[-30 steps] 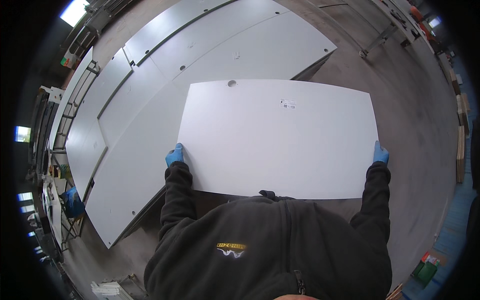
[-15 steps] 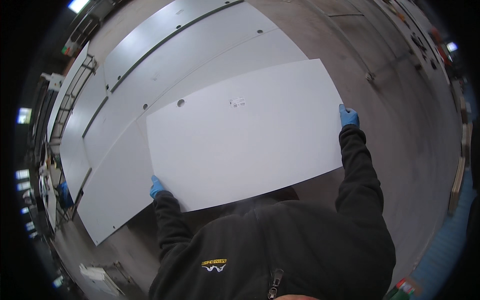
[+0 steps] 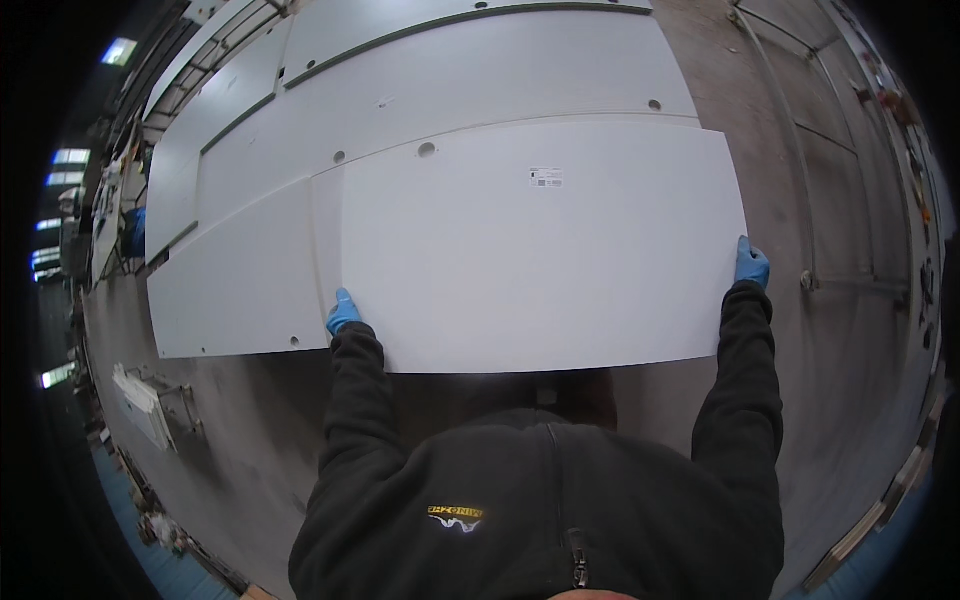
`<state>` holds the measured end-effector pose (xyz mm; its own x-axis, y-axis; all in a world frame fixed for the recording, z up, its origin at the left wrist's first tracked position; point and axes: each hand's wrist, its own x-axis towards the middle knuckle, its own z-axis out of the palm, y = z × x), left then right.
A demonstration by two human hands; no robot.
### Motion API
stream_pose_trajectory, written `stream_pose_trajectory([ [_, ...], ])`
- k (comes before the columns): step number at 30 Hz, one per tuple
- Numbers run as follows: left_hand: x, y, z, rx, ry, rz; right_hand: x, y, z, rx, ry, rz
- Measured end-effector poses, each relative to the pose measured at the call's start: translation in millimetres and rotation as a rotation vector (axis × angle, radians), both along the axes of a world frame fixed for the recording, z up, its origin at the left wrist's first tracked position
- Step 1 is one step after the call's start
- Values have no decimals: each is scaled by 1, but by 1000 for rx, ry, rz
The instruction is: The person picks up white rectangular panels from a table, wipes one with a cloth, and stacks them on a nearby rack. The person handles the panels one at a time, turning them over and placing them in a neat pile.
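A wide white panel (image 3: 540,270) spans the space between my two blue-gloved hands. It has a small printed label (image 3: 546,178) and a round hole (image 3: 427,150) near its far edge. My left hand (image 3: 343,313) grips the panel's left edge, thumb on the top face and fingers mostly hidden beneath. At the right edge, my right hand (image 3: 752,265) closes on the panel in the same way. Beyond and to the left lie more white panels (image 3: 240,280), some stacked in layers. The held panel overlaps them; whether it touches them I cannot tell.
A metal-tube frame (image 3: 800,160) stands on the floor at the far right. On the left, a small rack (image 3: 150,405) carries pale boards. Further panels on a metal frame (image 3: 215,45) stand at the far left. Wooden strips (image 3: 850,540) lie near the right rim.
My view has turned, and the stacked panels now sit straighter ahead. The held panel has levelled out and lies closer over the stack. Both hands keep their grip on its side edges.
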<state>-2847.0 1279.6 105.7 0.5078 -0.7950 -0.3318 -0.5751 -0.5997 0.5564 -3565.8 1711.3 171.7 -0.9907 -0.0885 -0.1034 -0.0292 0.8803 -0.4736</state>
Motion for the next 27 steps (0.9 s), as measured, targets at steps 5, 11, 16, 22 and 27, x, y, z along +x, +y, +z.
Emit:
stream_pose_trajectory([
  [5,-24,-2,3,-17,45,17,-37,-34,-35,-56,-18,31],
  [11,-40,7,-9,-4,-44,37,-63,-64,-59,42,-7,98],
  [16,-39,8,-29,-17,184,114,-70,-73,-68,136,-35,94],
  [22,-34,12,-31,158,3,132,-70,-73,-62,40,-58,76],
  [27,-53,9,-18,130,73,174,-74,-79,-49,58,-75,67],
])
